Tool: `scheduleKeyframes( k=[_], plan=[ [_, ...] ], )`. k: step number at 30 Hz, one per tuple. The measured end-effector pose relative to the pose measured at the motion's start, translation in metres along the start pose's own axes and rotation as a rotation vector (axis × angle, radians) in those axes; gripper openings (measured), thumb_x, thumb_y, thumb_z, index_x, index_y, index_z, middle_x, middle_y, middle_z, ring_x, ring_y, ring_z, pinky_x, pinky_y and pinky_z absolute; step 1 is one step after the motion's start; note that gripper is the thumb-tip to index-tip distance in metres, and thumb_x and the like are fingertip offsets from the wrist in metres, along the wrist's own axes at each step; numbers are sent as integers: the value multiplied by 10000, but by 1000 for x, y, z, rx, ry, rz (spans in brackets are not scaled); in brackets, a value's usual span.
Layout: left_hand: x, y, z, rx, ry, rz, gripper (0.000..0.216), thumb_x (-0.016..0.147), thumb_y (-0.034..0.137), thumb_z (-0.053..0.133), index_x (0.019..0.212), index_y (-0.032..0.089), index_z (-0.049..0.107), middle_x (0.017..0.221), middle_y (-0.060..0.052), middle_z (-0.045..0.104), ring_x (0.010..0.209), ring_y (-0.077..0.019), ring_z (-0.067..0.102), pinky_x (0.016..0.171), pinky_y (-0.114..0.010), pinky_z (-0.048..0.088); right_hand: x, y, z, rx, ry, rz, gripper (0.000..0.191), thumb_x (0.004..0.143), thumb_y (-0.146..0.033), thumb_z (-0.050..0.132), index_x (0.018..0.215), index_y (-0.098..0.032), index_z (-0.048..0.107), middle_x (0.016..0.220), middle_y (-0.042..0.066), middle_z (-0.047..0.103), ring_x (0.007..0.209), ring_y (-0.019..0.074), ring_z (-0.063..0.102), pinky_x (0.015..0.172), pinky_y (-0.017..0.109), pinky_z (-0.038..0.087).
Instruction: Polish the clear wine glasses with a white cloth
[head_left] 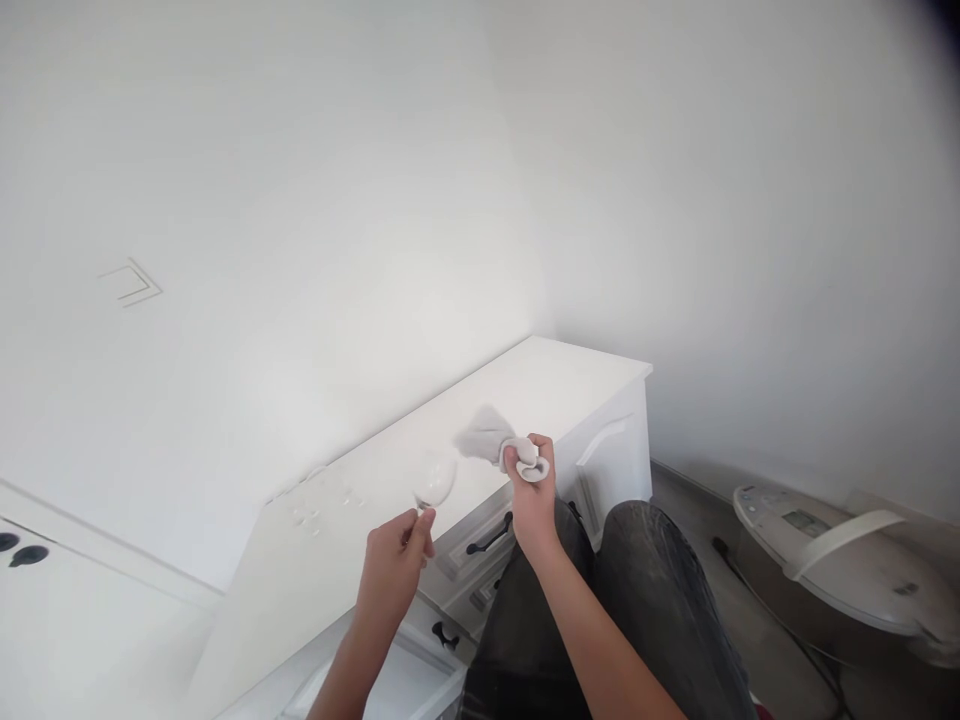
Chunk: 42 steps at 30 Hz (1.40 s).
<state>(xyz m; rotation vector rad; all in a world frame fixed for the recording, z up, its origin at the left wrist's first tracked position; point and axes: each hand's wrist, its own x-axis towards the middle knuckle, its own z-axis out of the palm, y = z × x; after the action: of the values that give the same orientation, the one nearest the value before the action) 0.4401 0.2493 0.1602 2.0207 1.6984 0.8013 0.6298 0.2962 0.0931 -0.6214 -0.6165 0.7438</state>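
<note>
My left hand point(397, 555) pinches a clear wine glass point(436, 478) at its lower end, with the rounded bowl tilted up and to the right. The fingers hide the part they grip. Bunched in my right hand point(534, 500) is a light grey cloth point(487, 432); one end sticks out to the left, blurred by motion. A small gap separates cloth and glass. Both hands are above the front edge of a white cabinet point(566, 375).
Faint clear glassware point(311, 515) stands on the cabinet's left part, near the wall point(375, 250). Black handles point(491, 535) stick out from the drawer fronts. My knees point(645, 560) are close to the cabinet. A rice cooker point(832, 570) is at the right.
</note>
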Motion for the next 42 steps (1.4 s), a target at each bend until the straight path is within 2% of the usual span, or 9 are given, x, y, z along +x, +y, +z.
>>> scheduleKeyframes(
  k=[5, 10, 17, 21, 24, 28, 33, 38, 42],
  plan=[
    [-5, 1, 12, -54, 87, -8, 608, 989, 667, 481, 606, 201, 552, 553, -21, 587, 515, -166, 543, 562, -264, 402, -19, -11, 21, 324, -430, 278, 254, 892, -415, 725, 915, -245, 538, 931, 12, 575, 917, 200, 555, 843, 304, 470],
    [-5, -3, 17, -157, 86, -36, 591, 981, 650, 447, 604, 205, 537, 578, -45, 639, 451, -149, 504, 512, -271, 394, -26, -30, 24, 458, -784, 424, 623, 907, -815, 484, 987, -216, 636, 1010, 110, 637, 940, 277, 605, 824, 384, 526],
    [-17, 10, 10, -258, -316, -6, 594, 970, 654, 487, 583, 203, 490, 568, -66, 624, 512, -147, 499, 507, -252, 330, -29, -11, 17, 403, -443, 466, 800, 714, -523, 901, 1381, -338, 501, 944, 11, 656, 728, 193, 601, 647, 281, 491],
    [-26, 16, 11, -538, -631, -207, 592, 892, 715, 605, 638, 203, 450, 570, -7, 523, 495, -130, 498, 502, -244, 254, -29, -9, 15, 521, -525, 625, 538, 701, -674, 775, 992, -241, 641, 831, 65, 661, 794, 280, 659, 726, 411, 545],
    [-25, 12, 15, -405, -481, -155, 582, 902, 693, 565, 599, 208, 457, 544, -21, 522, 504, -148, 498, 531, -267, 278, -25, -17, 15, 517, -528, 555, 416, 736, -542, 780, 991, -244, 641, 918, 64, 690, 904, 290, 677, 820, 432, 544],
    [-21, 5, 19, 75, -96, 112, 493, 965, 483, 458, 553, 218, 517, 531, -77, 598, 555, -202, 549, 608, -317, 323, -28, -34, 21, -32, -473, 159, 530, 601, -221, 841, 1109, -232, 689, 1024, 43, 709, 911, 252, 643, 764, 329, 513],
    [-16, 3, 8, 233, -130, 223, 391, 973, 422, 463, 641, 218, 505, 624, -72, 646, 575, -202, 557, 612, -313, 323, -38, -36, 27, -210, -366, -160, 359, 701, -187, 794, 1053, -242, 746, 1059, 63, 724, 930, 265, 649, 824, 365, 531],
    [-14, -5, 18, -219, -279, 45, 590, 965, 614, 497, 543, 201, 488, 519, -46, 555, 523, -153, 494, 561, -279, 323, -42, -16, 37, 198, -198, 351, 233, 840, -389, 738, 973, -197, 740, 927, 53, 719, 809, 226, 654, 703, 325, 541],
    [-12, -22, 48, -625, -134, -142, 532, 851, 684, 588, 618, 217, 483, 548, -27, 538, 477, -152, 500, 454, -266, 357, -51, 0, 42, 248, -274, 691, 407, 744, -405, 844, 1051, -211, 662, 714, -17, 649, 559, 166, 557, 511, 279, 467]
  ],
)
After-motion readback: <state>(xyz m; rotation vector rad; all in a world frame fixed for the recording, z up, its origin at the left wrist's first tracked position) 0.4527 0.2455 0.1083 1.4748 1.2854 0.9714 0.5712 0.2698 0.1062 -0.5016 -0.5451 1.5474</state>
